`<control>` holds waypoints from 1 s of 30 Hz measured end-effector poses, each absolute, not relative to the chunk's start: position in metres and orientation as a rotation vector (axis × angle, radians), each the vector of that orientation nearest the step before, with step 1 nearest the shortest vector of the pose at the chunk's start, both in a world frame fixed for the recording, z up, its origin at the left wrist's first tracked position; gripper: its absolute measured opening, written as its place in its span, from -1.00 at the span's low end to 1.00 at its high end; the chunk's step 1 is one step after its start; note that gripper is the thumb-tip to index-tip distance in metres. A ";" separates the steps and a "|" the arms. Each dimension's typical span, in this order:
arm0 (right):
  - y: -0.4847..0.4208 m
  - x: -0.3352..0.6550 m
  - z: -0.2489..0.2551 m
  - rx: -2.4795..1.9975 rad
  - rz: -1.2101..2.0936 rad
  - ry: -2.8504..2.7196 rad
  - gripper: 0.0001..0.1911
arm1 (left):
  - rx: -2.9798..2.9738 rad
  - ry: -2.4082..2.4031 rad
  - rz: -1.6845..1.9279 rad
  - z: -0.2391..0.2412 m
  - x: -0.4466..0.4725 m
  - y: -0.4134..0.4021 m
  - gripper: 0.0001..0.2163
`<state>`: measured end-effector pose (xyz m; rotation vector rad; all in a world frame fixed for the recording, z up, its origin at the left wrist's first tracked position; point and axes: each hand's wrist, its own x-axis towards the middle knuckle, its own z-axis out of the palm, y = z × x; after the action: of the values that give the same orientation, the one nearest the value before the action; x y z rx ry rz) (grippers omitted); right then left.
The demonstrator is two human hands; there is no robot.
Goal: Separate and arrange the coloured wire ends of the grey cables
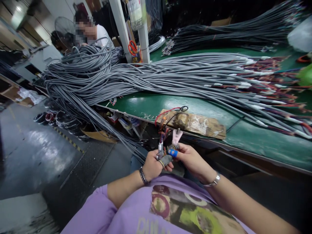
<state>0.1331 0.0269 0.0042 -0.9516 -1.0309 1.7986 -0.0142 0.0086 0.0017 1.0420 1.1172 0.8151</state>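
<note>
My left hand (153, 165) is closed around the stripped end of a grey cable (160, 148), its coloured wires sticking up from my fist. My right hand (191, 157) is closed too, pinching the wire ends beside it; a blue finger cot (173, 152) and a grey one show on the fingertips. Both hands meet close in front of my chest, just below the edge of the green table (156, 105). Red and black thin wires (170, 113) loop up from my hands onto a taped cardboard pad (200, 125) on the table edge.
A large heap of long grey cables (151, 73) covers the table and hangs off its left end toward the floor. Their stripped coloured ends (273, 81) lie at the right. A white post (143, 32) with orange scissors (133, 48) stands behind. Another person (97, 32) sits at the far left.
</note>
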 end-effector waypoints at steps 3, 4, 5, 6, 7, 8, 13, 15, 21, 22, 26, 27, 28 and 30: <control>0.032 0.135 0.004 -0.974 1.863 -1.063 -0.64 | 1.047 1.116 0.825 0.002 -0.016 0.007 -0.53; 0.033 0.136 0.003 -0.991 1.864 -1.059 -0.62 | 1.039 1.121 0.848 0.000 -0.016 0.007 -0.53; 0.034 0.137 0.001 -1.010 1.853 -1.046 -0.61 | 1.028 1.124 0.874 -0.003 -0.016 0.007 -0.54; 0.034 0.137 -0.001 -1.030 1.836 -1.028 -0.60 | 1.012 1.129 0.900 -0.007 -0.016 0.007 -0.55; 0.034 0.138 -0.003 -1.050 1.819 -1.008 -0.59 | 0.993 1.134 0.924 -0.010 -0.016 0.007 -0.55; 0.033 0.139 -0.006 -1.067 1.806 -0.993 -0.58 | 0.974 1.141 0.946 -0.013 -0.016 0.008 -0.55; 0.031 0.142 -0.014 -1.122 1.784 -0.949 -0.56 | 0.903 1.131 1.032 -0.020 -0.013 0.010 -0.56; 0.030 0.142 -0.015 -1.127 1.781 -0.931 -0.56 | 0.881 1.127 1.059 -0.019 -0.012 0.010 -0.56; 0.031 0.150 -0.016 -1.006 1.843 -0.709 -0.58 | 0.811 1.161 1.081 -0.005 -0.012 0.011 -0.55; 0.032 0.152 -0.017 -0.984 1.846 -0.654 -0.58 | 0.795 1.163 1.085 -0.002 -0.012 0.011 -0.54; 0.039 0.159 -0.018 -0.952 1.864 -0.513 -0.58 | 0.765 1.122 1.081 0.011 -0.008 0.010 -0.51; 0.042 0.159 -0.017 -0.943 1.891 -0.501 -0.57 | 0.773 1.107 1.073 0.013 -0.006 0.010 -0.51; 0.045 0.159 -0.015 -0.928 1.922 -0.502 -0.56 | 0.785 1.093 1.064 0.014 -0.005 0.010 -0.51; 0.049 0.156 -0.008 -0.885 1.958 -0.552 -0.54 | 0.811 1.069 1.045 0.015 -0.001 0.010 -0.52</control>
<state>0.1563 0.0492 -0.0081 -0.8854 -0.5523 1.9581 -0.0010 0.0096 0.0155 0.8114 1.0691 1.0447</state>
